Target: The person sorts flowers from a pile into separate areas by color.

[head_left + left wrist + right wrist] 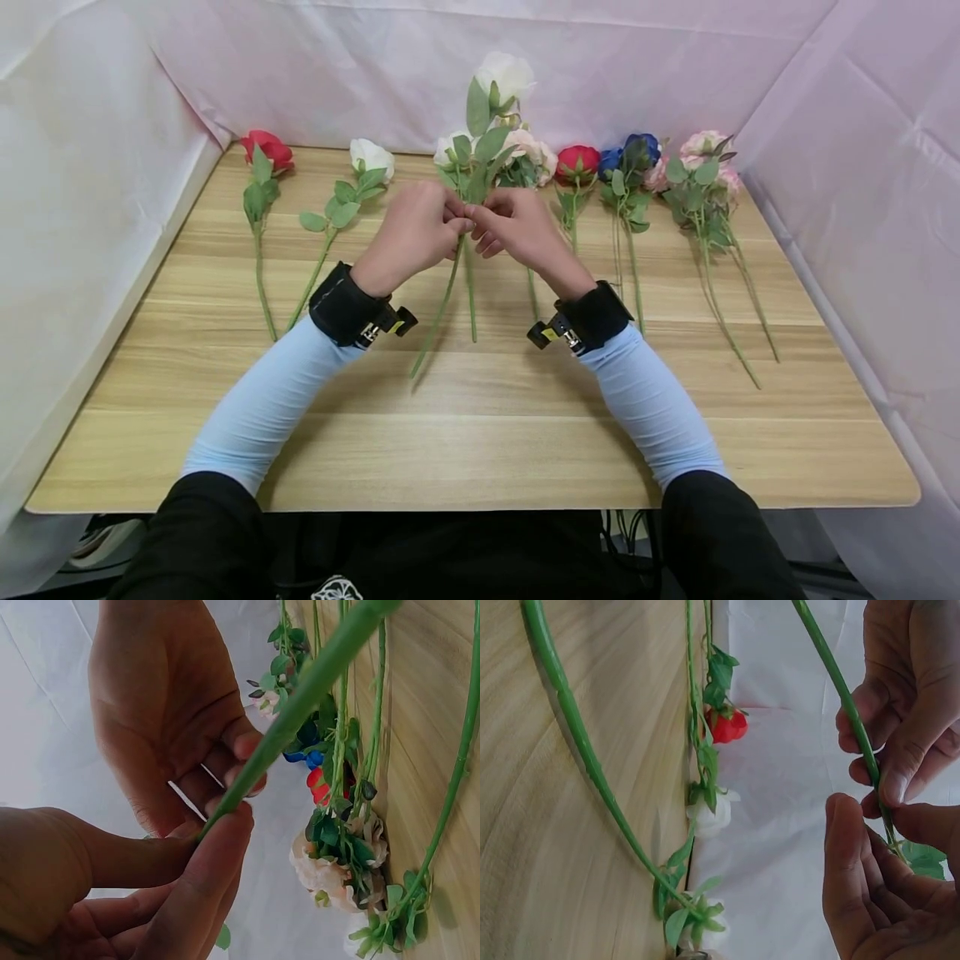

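At frame centre, a white rose stem is pinched by the left hand and the right hand, lifted above the table. The step is judged to be stem handling; a firm two-handed grip is called for next.

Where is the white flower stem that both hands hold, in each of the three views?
Head: the held stem rises at centre, pinched by the left hand and right hand.
Left wrist: it runs diagonally from the top right down to the fingers.
Right wrist: it slants from the top centre into the fingers at right.
Shared landmark: the wooden table.
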Demonstrator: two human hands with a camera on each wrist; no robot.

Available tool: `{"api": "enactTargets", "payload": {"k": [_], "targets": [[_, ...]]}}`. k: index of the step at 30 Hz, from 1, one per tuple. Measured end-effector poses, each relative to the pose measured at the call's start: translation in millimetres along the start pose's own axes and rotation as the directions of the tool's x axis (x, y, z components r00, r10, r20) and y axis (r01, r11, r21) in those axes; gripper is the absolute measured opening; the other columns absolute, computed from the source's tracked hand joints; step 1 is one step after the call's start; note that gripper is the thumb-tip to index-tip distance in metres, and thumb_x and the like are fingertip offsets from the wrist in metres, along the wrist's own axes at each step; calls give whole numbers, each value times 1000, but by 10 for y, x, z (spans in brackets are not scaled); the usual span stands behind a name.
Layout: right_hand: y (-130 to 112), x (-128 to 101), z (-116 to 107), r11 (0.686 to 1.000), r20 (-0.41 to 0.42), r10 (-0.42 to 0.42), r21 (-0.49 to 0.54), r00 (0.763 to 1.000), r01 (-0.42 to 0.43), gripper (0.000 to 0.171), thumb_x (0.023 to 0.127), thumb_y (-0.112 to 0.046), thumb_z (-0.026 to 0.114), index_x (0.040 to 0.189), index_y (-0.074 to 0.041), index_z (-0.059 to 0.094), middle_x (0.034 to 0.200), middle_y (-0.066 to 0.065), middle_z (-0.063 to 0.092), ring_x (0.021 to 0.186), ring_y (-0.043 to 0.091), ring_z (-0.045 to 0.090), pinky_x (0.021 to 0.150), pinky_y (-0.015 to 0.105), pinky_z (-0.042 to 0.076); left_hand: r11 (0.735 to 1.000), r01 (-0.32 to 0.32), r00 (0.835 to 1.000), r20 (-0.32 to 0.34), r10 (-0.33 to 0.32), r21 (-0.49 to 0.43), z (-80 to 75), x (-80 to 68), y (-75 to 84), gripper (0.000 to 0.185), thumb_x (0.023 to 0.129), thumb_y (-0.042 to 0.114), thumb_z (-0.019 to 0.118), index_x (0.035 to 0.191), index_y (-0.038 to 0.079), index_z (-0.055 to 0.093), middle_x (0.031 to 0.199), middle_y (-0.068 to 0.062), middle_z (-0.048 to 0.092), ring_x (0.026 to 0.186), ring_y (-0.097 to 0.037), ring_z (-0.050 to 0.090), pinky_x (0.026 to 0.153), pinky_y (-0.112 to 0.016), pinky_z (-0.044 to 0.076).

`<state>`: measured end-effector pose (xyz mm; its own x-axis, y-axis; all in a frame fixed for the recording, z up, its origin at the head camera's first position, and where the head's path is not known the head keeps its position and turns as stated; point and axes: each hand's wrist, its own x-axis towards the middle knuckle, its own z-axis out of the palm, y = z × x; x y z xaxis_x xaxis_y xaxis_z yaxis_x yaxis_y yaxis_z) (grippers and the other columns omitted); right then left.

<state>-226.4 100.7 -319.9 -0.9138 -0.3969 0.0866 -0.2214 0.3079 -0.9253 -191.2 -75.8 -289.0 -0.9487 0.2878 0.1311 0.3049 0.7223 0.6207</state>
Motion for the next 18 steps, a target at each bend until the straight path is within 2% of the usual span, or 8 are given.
{"api": "enactTargets", "payload": {"k": [4,8,18], "targets": [[-24,0,31,995,-33,4,100,999,-1,21,104,-16,62,103,4,69,84,12,72,64,15,71,66,33,63,1000,-22,1000,-22,22,7,22,5,-7,18,101,11,63,111,2,76,94,-15,80,67,-22,75,64,-29,56],[-47,-4,43,985,-49,11,174,999,-2,18,103,-11,62,106,6,67,79,5,71,61,14,70,64,30,62,999,-40,999,-35,40,11,34,15,-16,18,101,11,64,111,3,77,91,-12,80,66,-20,75,65,-29,55],[-68,-17,37,983,-61,48,182,997,-36,19,103,-6,58,113,8,66,83,7,73,65,15,73,71,31,64,999,-47,999,-16,47,16,41,33,-21,20,100,13,66,112,2,76,94,-12,81,66,-19,75,66,-28,54]]}}
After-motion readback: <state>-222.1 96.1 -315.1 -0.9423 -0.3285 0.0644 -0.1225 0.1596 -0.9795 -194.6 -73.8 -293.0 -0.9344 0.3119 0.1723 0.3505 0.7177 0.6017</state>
